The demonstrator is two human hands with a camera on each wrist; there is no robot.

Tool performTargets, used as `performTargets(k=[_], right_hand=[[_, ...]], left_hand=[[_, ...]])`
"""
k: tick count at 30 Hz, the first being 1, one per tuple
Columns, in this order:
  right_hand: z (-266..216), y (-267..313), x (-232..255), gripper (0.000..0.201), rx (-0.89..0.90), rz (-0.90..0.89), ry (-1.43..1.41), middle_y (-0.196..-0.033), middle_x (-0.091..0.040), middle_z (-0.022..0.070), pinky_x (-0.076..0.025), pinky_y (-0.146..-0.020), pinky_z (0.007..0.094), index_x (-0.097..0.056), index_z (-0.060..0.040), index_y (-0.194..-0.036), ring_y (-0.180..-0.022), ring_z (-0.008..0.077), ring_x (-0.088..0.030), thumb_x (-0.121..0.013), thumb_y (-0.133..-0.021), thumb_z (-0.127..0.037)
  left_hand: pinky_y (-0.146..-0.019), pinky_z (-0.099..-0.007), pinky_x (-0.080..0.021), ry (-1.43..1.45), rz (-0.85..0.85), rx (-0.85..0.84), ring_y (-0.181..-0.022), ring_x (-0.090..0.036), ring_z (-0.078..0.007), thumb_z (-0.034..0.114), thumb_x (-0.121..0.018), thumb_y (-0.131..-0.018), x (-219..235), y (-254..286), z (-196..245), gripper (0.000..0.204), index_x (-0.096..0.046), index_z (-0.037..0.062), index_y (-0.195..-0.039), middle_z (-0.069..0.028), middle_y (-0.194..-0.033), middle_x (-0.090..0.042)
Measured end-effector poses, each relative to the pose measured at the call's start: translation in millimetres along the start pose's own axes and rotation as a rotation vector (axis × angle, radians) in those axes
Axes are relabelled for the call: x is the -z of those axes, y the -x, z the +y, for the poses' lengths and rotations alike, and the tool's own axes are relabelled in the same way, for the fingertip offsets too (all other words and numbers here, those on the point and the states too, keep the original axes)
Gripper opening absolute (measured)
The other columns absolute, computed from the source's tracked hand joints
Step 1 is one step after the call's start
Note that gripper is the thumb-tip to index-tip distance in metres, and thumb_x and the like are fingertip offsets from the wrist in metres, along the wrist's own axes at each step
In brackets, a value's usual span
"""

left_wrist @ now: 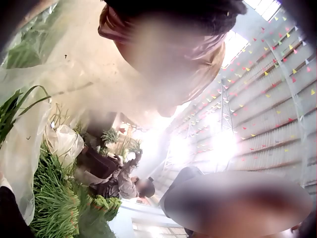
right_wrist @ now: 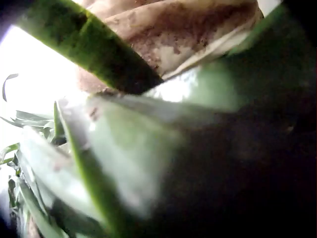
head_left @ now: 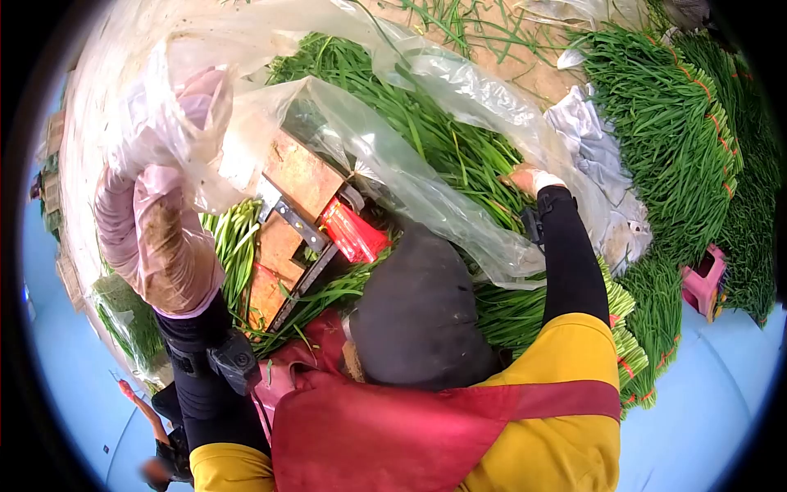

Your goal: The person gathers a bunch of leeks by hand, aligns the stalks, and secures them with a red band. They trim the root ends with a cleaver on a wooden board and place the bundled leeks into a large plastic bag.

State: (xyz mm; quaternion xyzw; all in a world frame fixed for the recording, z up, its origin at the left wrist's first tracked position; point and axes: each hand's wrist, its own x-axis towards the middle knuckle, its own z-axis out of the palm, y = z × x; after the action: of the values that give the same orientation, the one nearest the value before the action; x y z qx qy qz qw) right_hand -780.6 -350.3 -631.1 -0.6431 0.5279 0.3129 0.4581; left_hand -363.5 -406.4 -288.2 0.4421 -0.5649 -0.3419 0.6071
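Note:
In the head view my gloved left hand [head_left: 164, 230] is raised at the left and grips the clear plastic sheet [head_left: 434, 197], which is bunched over its fingers. The glove [left_wrist: 168, 54] shows blurred in the left wrist view. A heap of long green chives [head_left: 410, 123] lies inside the folds of plastic. At the heap's right end my gloved right hand [head_left: 533, 178] reaches in among the leaves. The right wrist view has broad leaves [right_wrist: 84, 44] close to the lens beside the stained glove [right_wrist: 188, 34]. Leaves hide the right fingers, and I cannot tell whether they grip.
A wooden box with a metal bar [head_left: 299, 225] and a red bundle of ties [head_left: 352, 232] stands before me. Banded chives [head_left: 664, 123] are stacked at the right, near a pink stool [head_left: 703, 281]. A white cloth [head_left: 594, 148] lies beside the plastic. Other people are nearby.

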Motion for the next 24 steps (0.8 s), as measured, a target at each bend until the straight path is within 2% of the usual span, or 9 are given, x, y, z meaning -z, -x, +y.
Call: performTargets(k=[3,5,7,8,13,15,17,19,24], right_hand=[[2,15,-16,0.049,0.172,0.167,-0.006,-0.123,-0.053,0.0216,-0.04,-0.094,0.0397,-0.053,-0.0085,-0.123,-0.114,0.0354,-0.05,-0.036,-0.094,-0.043],[-1,7,-24,0.049,0.091,0.134,-0.078,-0.127,-0.051,0.02,-0.038,-0.097,0.0379,-0.048,-0.0098,-0.129,-0.117,0.0339,-0.049,-0.035,-0.095,-0.043],[4,7,-28,0.049,0.077,0.144,-0.071,-0.13,-0.048,0.0188,-0.036,-0.1,0.0362,-0.046,-0.011,-0.131,-0.119,0.0326,-0.046,-0.034,-0.095,-0.043],[-2,15,-19,0.039,0.154,0.129,0.059,-0.128,-0.049,0.0219,-0.039,-0.098,0.0358,-0.047,-0.015,-0.13,-0.12,0.0325,-0.047,-0.044,-0.091,-0.02],[-65,99,26,0.059,-0.004,0.393,-0.485,-0.109,-0.06,0.0253,-0.043,-0.089,0.0386,-0.054,0.0012,-0.119,-0.103,0.0372,-0.057,-0.072,-0.072,-0.031],[-85,134,24,0.06,0.049,0.589,-0.408,-0.111,-0.059,0.0254,-0.043,-0.09,0.0391,-0.053,0.002,-0.119,-0.105,0.0373,-0.056,-0.07,-0.073,-0.032],[-98,143,18,0.065,-0.058,0.613,-0.316,-0.121,-0.053,0.026,-0.041,-0.096,0.0389,-0.047,0.0028,-0.125,-0.113,0.0367,-0.051,-0.069,-0.074,-0.031],[-68,102,-32,0.067,-0.154,0.563,-0.251,-0.124,-0.05,0.0258,-0.039,-0.099,0.0376,-0.045,0.0019,-0.127,-0.117,0.0359,-0.048,-0.069,-0.074,-0.03],[-54,77,-13,0.059,-0.16,0.51,-0.195,-0.123,-0.05,0.0226,-0.039,-0.099,0.0369,-0.049,0.0027,-0.121,-0.115,0.0352,-0.049,-0.067,-0.069,-0.019]], left_hand=[[-0.094,-0.0394,-0.044,-0.06,0.063,0.01,-0.103,-0.059,-0.0238,0.006,-0.065,-0.081,22,2,-10,0.024,-0.065,0.0079,-0.105,-0.0121,-0.111,-0.062],[-0.094,-0.0402,-0.043,-0.104,0.103,0.005,-0.103,-0.059,-0.0245,0.005,-0.063,-0.082,28,3,-9,0.024,-0.065,0.0083,-0.105,-0.0127,-0.112,-0.062],[-0.094,-0.0398,-0.043,-0.002,-0.037,0.022,-0.102,-0.059,-0.0235,0.004,-0.063,-0.082,14,3,0,0.025,-0.065,0.0091,-0.106,-0.0121,-0.11,-0.063],[-0.093,-0.0392,-0.044,0.03,-0.042,0.009,-0.101,-0.059,-0.0225,0.005,-0.063,-0.082,9,3,2,0.025,-0.065,0.0094,-0.107,-0.012,-0.109,-0.063],[-0.094,-0.0399,-0.045,-0.049,0.098,0.003,-0.104,-0.059,-0.0243,0.004,-0.062,-0.082,26,8,1,0.026,-0.064,0.0076,-0.108,-0.0122,-0.111,-0.062],[-0.094,-0.0396,-0.045,0.001,0.165,0.119,-0.105,-0.058,-0.0245,0.003,-0.062,-0.082,18,5,9,0.026,-0.064,0.0072,-0.108,-0.0113,-0.112,-0.062],[-0.095,-0.041,-0.045,0.023,0.162,0.097,-0.105,-0.058,-0.0248,0.003,-0.062,-0.083,23,6,3,0.027,-0.063,0.0067,-0.11,-0.012,-0.112,-0.062],[-0.095,-0.0426,-0.045,-0.004,0.086,-0.003,-0.105,-0.059,-0.0251,0.004,-0.061,-0.083,21,10,0,0.028,-0.062,0.0063,-0.111,-0.0134,-0.111,-0.063],[-0.096,-0.0456,-0.043,0.133,-0.166,0.014,-0.105,-0.058,-0.0309,0.008,-0.062,-0.084,-3,8,18,0.026,-0.063,0.007,-0.11,-0.0208,-0.112,-0.061]])
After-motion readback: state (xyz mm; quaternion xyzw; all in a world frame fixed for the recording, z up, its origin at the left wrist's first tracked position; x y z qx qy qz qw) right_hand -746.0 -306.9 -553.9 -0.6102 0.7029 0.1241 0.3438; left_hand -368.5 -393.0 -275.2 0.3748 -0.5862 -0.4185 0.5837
